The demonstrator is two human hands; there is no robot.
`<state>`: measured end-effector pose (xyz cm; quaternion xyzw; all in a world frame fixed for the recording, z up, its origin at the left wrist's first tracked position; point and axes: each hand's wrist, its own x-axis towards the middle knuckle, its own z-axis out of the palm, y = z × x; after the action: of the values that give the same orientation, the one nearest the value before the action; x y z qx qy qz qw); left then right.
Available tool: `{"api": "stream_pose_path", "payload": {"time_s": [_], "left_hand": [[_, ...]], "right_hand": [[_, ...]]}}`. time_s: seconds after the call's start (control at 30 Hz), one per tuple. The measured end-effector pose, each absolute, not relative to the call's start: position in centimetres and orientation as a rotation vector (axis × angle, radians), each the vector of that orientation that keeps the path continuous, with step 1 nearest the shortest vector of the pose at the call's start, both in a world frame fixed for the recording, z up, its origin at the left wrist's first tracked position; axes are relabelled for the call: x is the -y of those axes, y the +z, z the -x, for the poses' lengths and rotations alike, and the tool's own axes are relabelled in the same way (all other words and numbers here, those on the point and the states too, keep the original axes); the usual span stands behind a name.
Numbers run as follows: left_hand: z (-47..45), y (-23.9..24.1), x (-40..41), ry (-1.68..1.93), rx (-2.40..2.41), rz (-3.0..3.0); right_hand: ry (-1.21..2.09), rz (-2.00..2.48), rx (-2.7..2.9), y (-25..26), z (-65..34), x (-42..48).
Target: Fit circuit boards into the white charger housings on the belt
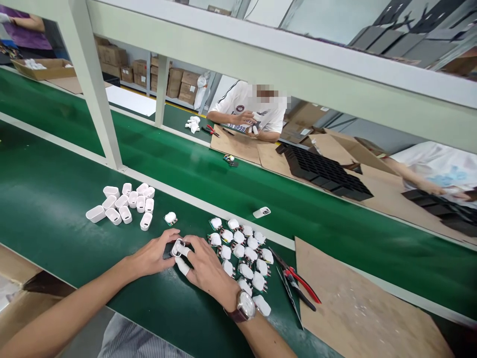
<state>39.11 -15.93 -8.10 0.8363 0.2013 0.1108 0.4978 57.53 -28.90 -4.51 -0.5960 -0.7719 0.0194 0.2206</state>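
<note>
My left hand [154, 256] and my right hand [204, 266] meet over the green table, both pinching one small white charger shell [177, 247] between their fingertips. White finger cots cover two fingers of my right hand, and a watch [245, 305] sits on that wrist. Left of my hands lies a group of several empty white shells [124, 206]. To the right lie several white plug inserts with circuit boards [242, 253]. One lone insert [170, 218] rests just above my hands.
Red-handled cutters [298, 283] lie on the edge of a cardboard sheet [357, 308] at right. A single shell [261, 212] sits on the conveyor rail. Across the green belt [186, 164], other people work beside black trays [324, 171]. A white frame post [97, 99] stands left.
</note>
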Motion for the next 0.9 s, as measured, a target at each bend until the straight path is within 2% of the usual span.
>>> {"api": "stream_pose_path", "payload": {"time_s": [0.27,0.4,0.63,0.8,0.9], "left_hand": [[-38.9,-8.2,15.8,0.275,-0.463,-2.075],[-38.4,-8.3,16.0,0.524,-0.392,-2.262],[-38.8,-7.6,16.4,0.876,-0.202,-2.619],[-38.9,-7.3,17.1,0.746,-0.237,-2.754],[-39.3,-6.5,16.9,0.604,-0.282,-2.643]], "right_hand": [[0.060,1.680,2.113,-4.2,-57.3,29.3],[0.166,1.662,1.780,-3.9,-58.5,30.3],[-0.069,1.661,1.639,-4.7,-62.1,33.2],[-0.153,1.743,1.723,-4.5,-62.9,35.5],[-0.132,1.904,1.870,-4.6,-61.8,35.9]]}}
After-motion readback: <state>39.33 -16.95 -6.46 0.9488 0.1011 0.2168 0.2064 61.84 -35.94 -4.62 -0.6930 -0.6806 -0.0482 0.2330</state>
